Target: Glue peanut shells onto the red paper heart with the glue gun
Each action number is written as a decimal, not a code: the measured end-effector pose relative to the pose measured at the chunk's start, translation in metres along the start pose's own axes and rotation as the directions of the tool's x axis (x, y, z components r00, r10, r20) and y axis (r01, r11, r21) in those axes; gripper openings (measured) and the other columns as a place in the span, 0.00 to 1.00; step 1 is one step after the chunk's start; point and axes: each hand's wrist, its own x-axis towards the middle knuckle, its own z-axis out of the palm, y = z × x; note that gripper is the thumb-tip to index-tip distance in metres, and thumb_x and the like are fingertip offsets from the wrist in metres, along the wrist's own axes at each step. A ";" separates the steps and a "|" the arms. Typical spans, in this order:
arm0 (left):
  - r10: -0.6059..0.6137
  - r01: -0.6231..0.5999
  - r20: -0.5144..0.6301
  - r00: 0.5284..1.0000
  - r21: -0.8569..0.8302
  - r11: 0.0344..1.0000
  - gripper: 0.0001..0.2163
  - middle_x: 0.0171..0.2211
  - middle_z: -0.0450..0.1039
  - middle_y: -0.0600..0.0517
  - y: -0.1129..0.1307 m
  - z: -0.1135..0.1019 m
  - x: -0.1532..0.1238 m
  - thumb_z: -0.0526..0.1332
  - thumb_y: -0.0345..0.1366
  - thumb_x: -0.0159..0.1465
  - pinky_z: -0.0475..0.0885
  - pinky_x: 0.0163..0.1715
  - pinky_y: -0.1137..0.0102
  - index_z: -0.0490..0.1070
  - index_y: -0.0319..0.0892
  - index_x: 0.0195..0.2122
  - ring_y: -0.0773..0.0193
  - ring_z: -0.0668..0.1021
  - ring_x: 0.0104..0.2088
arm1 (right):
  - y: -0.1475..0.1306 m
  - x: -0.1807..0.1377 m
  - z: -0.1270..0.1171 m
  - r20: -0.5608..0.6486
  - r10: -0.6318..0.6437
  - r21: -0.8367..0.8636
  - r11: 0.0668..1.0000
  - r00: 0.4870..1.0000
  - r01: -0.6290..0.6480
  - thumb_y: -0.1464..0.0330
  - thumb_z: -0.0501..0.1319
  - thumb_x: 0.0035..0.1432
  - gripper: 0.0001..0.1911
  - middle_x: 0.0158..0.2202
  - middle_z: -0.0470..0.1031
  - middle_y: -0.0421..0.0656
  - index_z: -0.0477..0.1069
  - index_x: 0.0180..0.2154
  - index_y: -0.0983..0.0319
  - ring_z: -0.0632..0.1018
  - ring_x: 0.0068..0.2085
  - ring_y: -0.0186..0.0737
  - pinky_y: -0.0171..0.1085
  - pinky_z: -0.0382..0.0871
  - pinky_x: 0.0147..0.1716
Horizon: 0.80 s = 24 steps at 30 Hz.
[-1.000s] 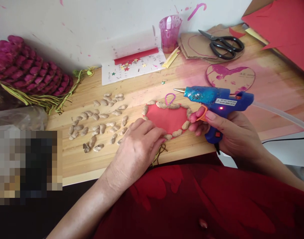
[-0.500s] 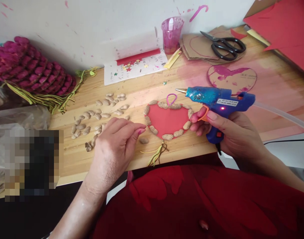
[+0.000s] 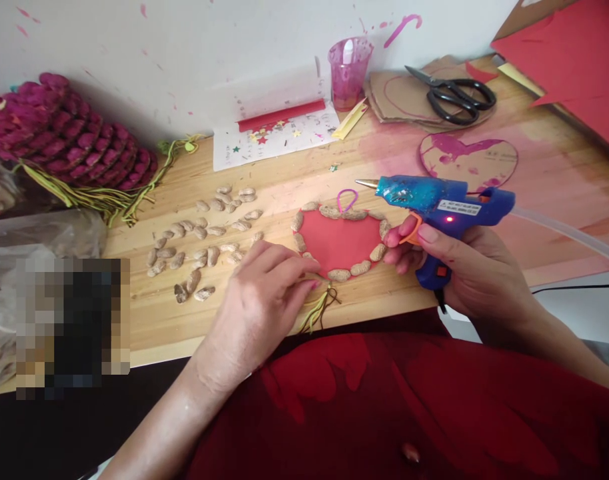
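Note:
My right hand point(image 3: 464, 263) is wrapped around the grip of a blue hot glue gun point(image 3: 424, 197), a finger at its orange trigger. Its metal nozzle points left, above the heart's right side, and a small red light glows. A red heart point(image 3: 337, 243) lies on the table with peanuts point(image 3: 360, 268) along its edge, a purple loop point(image 3: 347, 200) at the top and a yellow-green tassel point(image 3: 315, 310) below. My left hand point(image 3: 269, 290) is pinched closed at the heart's lower left edge, covering part of it; whatever the fingertips hold is hidden.
Loose peanuts point(image 3: 199, 233) are scattered to the left. Stacked magenta-decorated pieces point(image 3: 79, 143) lean at the back left. Behind are paper with star sequins point(image 3: 264, 137), a pink-stained cup point(image 3: 349, 73), scissors point(image 3: 459, 100) on cardboard and a cardboard heart point(image 3: 467, 163). Red sheets point(image 3: 579, 67) lie far right.
My left hand has moved right and slightly down to the heart's lower left edge, uncovering peanuts on the table. The glue gun stays nearly in place in my right hand.

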 end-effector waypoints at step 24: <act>-0.068 0.085 -0.104 0.992 0.166 0.982 0.03 0.34 0.78 0.51 -0.026 -0.019 -0.019 0.64 0.32 0.69 0.73 0.40 0.65 0.78 0.43 0.39 0.61 0.77 0.37 | -0.002 0.001 0.001 -0.060 0.042 -0.030 0.999 0.997 -0.044 0.61 0.73 0.56 0.07 0.36 0.79 0.43 0.84 0.33 0.57 0.81 0.34 0.41 0.33 0.77 0.29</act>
